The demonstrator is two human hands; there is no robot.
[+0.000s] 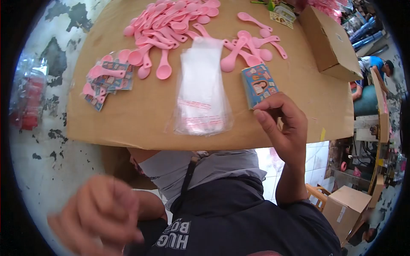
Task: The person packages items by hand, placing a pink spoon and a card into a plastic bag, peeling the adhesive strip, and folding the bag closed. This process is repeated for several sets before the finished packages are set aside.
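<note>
My right hand (284,121) is at the near corner of a stack of blue printed cards (259,81). Its thumb and forefinger are pinched together at that corner, and the other fingers curl behind. Low on the left, off the table and close to the camera, my left hand (100,213) is smeared by motion, with its fingers bent. Between the hands, farther up, clear plastic bags (200,85) lie in a flat pile with red print near the bottom. To their left sit bagged sets (113,72) of pink spoons with blue cards.
A large heap of pink measuring spoons (171,19) covers the far table, and several loose spoons (252,47) lie right of the bags. An opened cardboard box (331,47) stands at the right edge of the brown table (141,115). Another person (371,68) sits farther right.
</note>
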